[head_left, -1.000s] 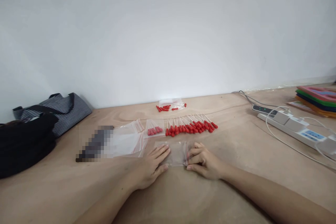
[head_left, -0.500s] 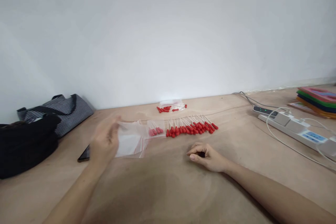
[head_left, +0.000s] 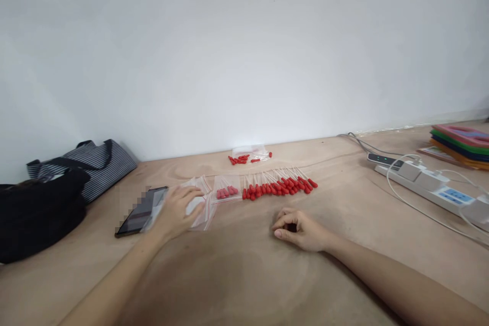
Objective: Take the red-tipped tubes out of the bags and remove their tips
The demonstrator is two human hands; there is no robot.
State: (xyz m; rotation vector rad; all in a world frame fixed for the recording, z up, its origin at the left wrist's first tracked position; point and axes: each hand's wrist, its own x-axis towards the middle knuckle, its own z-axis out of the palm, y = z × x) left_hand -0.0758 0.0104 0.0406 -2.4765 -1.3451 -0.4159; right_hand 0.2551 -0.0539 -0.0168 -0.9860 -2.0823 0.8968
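Observation:
My left hand (head_left: 176, 210) lies flat with fingers stretched out on a pile of clear zip bags with red seals (head_left: 201, 202), left of centre on the wooden table. My right hand (head_left: 300, 228) rests on the table with its fingers loosely curled, and nothing shows in them. Just right of the pile lies a small bag holding red-bulbed droppers (head_left: 226, 189). A row of several loose droppers with red bulbs (head_left: 280, 183) is spread beyond my right hand. Farther back, by the wall, sit more red bulbs beside a clear bag (head_left: 248, 155).
A dark phone (head_left: 140, 211) lies left of the bag pile. A black bag (head_left: 36, 211) and a striped bag (head_left: 87, 163) sit at far left. A white power strip with cables (head_left: 435, 188) and a stack of coloured boards (head_left: 460, 143) are at right.
My left hand carried the clear bag from the centre of the table leftward and now lies on the bag pile. My right hand let go and curled where it was.

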